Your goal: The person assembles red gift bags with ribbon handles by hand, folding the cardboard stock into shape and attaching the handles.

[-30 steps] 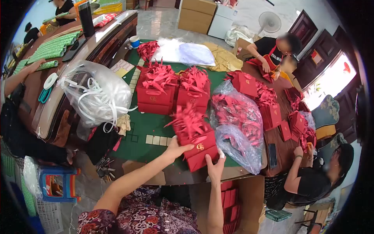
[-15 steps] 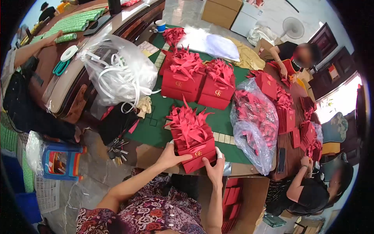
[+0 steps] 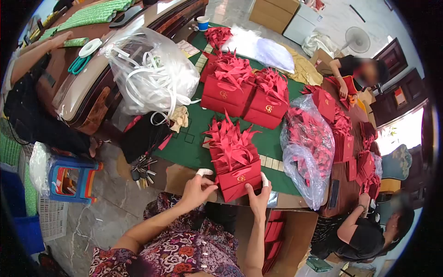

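Red bag bundle (image 3: 236, 168) sits at the near edge of the green-topped surface (image 3: 182, 152), directly in front of the wearer, w/ two fuller red bag groups (image 3: 247, 102) close behind it, blocking the way straight back. To the R, a phone (image 3: 334, 194) lies nr the edge, & loose red bags (image 3: 341, 143) line the far R side, where two co-workers (image 3: 362, 231) sit or lean. To the L, keys (image 3: 143, 171) hang low by a black cloth bag (image 3: 145, 138); scissors (image 3: 79, 64) & a white tape roll (image 3: 90, 47) lie on the next table. Containers: clear plastic sack (image 3: 157, 74), L, is stuffed w/ white ribbon; clear plastic bag (image 3: 307, 154), R, holds more red bags; cardboard box (image 3: 297, 231) below the edge has red stacks inside. The bundle itself: several bags packed flat together, slightly tilted in view, gold logo on front, red ribbon ends sticking up in a messy tuft. R hand (image 3: 259, 198) is partly closed on its lower R corner, thumb on front; L hand (image 3: 196, 190) is half curled at the L edge, can't tell if gripping. Both have white-covered fingertips.
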{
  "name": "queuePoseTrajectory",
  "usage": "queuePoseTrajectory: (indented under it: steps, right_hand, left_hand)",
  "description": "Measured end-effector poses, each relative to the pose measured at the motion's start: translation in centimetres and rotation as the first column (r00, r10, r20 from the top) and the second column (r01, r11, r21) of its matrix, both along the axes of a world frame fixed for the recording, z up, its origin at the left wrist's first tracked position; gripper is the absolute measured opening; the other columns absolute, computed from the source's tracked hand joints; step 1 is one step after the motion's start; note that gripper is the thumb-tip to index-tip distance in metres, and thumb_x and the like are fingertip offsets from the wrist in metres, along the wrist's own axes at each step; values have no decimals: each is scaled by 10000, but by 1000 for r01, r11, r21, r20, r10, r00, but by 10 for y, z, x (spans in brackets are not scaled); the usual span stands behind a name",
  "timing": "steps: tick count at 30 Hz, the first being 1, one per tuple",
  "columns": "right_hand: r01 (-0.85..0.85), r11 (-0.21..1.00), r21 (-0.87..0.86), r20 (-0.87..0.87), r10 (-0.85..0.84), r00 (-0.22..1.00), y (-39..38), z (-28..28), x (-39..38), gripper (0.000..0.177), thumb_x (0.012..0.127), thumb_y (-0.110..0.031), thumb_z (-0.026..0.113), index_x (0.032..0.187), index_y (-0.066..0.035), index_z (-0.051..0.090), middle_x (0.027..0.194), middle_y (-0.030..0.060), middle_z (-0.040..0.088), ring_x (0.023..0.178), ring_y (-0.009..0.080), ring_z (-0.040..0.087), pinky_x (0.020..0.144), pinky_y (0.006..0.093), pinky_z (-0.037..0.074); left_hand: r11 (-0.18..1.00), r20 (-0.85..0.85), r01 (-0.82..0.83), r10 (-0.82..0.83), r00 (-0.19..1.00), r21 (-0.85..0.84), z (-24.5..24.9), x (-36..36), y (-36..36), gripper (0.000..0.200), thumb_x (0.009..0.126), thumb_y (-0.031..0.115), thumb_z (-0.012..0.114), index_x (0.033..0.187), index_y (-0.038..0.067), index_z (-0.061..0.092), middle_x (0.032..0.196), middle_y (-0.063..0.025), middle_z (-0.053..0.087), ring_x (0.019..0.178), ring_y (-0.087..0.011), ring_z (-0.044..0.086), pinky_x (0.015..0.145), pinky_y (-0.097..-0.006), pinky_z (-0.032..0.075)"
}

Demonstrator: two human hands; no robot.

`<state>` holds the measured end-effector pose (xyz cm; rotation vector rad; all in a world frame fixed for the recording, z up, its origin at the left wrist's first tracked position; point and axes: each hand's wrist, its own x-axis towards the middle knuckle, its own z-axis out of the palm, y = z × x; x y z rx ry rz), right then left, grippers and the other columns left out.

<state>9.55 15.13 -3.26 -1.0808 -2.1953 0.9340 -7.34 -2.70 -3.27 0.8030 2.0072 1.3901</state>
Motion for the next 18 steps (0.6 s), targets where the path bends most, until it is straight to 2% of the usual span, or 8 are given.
queuePoseTrajectory:
  steps: [1, 4, 11, 12, 13, 15, 16, 18]
  right_hand:
    - [0, 1000, -9, -3, 0, 1000, 0, -1, 0, 680, 768, -203, 815, 1347, -20, 510, 1174, 161, 552, 1108, 332, 510, 983, 424, 401]
    - [2, 1000, 17, 2, -2, 1000, -1, 0, 0, 680, 765, -205, 817, 1344, -20, 512, 1161, 160, 551, 1104, 329, 509, 980, 422, 400]
    - [4, 1000, -2, -19, -4, 1000, -1, -1, 1, 679, 767, -211, 814, 1344, -21, 511, 1171, 164, 549, 1112, 330, 507, 984, 421, 399]
    - [-4, 1000, -1, 2, 4, 1000, -1, 0, 1, 665, 780, -190, 802, 1352, -26, 504, 1191, 156, 544, 1127, 315, 509, 997, 406, 398]
    - [-11, 1000, 0, 23, 11, 1000, 0, 1, 1, 653, 794, -169, 791, 1360, -30, 498, 1210, 149, 539, 1142, 299, 512, 1009, 391, 398]
    - [-13, 1000, -2, 22, 13, 1000, 0, 2, 2, 659, 788, -173, 795, 1360, -32, 499, 1212, 149, 539, 1141, 299, 513, 1004, 393, 403]
    - [-19, 1000, -10, 22, 19, 1000, 1, 2, 2, 666, 782, -177, 799, 1360, -35, 499, 1214, 149, 540, 1139, 299, 515, 999, 394, 408]
    - [-23, 1000, -15, 40, 24, 999, 4, 5, 1, 672, 779, -184, 801, 1360, -33, 498, 1220, 151, 540, 1142, 301, 514, 1001, 395, 410]
  left_hand:
    - [1000, 0, -2, 2, 1000, 1, 2, -6, 0, 538, 830, 154, 770, 1269, -14, 509, 822, -89, 713, 740, -177, 692, 650, -303, 533]
    - [988, -15, -112, 115, 993, 103, 13, -23, 5, 196, 855, 104, 730, 1029, 31, 678, 834, -63, 714, 726, -90, 644, 641, -255, 497]
    - [962, -9, -103, 109, 994, 252, 27, -70, 45, 166, 885, 67, 692, 1036, 1, 673, 897, -43, 710, 824, -82, 651, 713, -236, 509]
    - [978, 70, -65, 52, 996, 197, 29, -77, 49, 279, 895, 58, 680, 1161, 1, 617, 1020, -83, 693, 894, -107, 645, 770, -244, 512]
    - [978, 66, -58, 45, 997, 201, 23, -77, 51, 279, 895, 58, 680, 1161, 1, 617, 1020, -83, 693, 894, -107, 645, 770, -244, 512]
    - [881, 230, -265, 185, 956, 391, -3, -70, 57, 436, 910, 57, 669, 1312, 23, 504, 1174, -117, 627, 991, -136, 620, 849, -263, 502]
    - [875, 293, -314, 211, 932, 369, -15, -64, 51, 520, 924, 60, 661, 1384, 45, 418, 1269, -124, 548, 1076, -156, 578, 908, -291, 489]
    - [861, 364, -402, 283, 888, 311, -39, -42, 32, 501, 928, 65, 660, 1373, 44, 432, 1265, -118, 545, 1093, -159, 568, 921, -298, 484]
